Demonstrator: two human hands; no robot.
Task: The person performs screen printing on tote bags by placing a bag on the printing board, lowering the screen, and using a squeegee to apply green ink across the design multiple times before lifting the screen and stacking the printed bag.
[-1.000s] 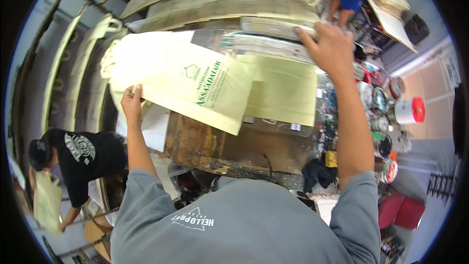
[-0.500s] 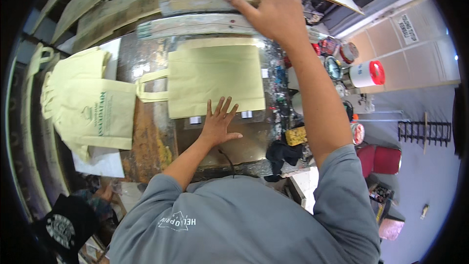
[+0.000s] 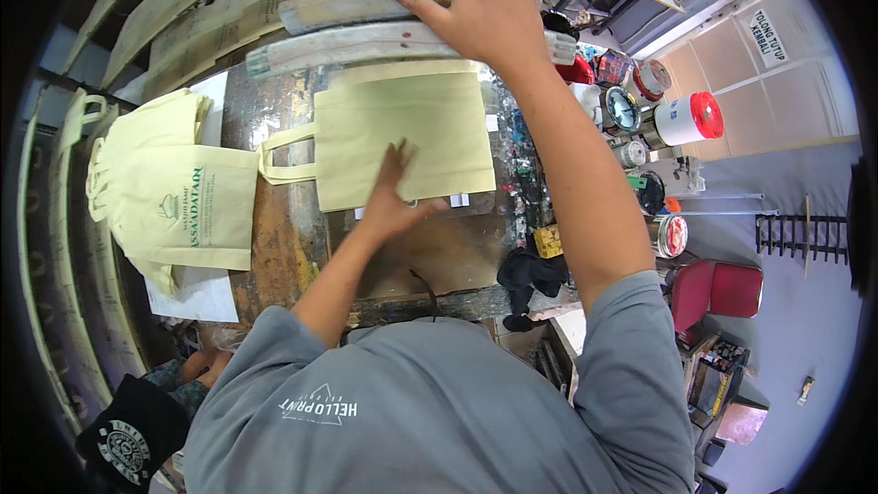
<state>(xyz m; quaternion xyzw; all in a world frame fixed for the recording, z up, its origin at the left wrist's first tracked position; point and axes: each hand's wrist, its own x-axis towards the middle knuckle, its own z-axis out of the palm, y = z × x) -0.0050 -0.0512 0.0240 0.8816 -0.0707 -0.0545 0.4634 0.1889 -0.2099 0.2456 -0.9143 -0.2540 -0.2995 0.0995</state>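
Worktop (image 3: 283,247) passable in the strip between printed bags (image 3: 224,210) and plain bag (image 3: 448,119), below its handles (image 3: 291,175); frame (image 3: 338,46) blocks far side, cans (image 3: 679,121) crowd right, black cloth (image 3: 526,276) near-right.

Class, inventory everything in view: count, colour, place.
Plain bag: at least one, pale yellow, table centre
Printed bags: count unclear, pale yellow, table's left
Sheet: one, white, under printed bags
Table: one, stained brown, centre
Long bars: two, pale, table's far side
Racked bags: many, pale yellow, far and left
Containers: several, mixed colours, right
Block: one, yellow, table's right
Cloth: one, black, beside block
Chair: one, red, right
Sign: one, white, upper right
Co-workers: two, black-clad lower left, blue-clad top
Shirt: one, grey, bottom
Left hand: one, bare, over plain bag
Right hand: one, bare, on farther bar
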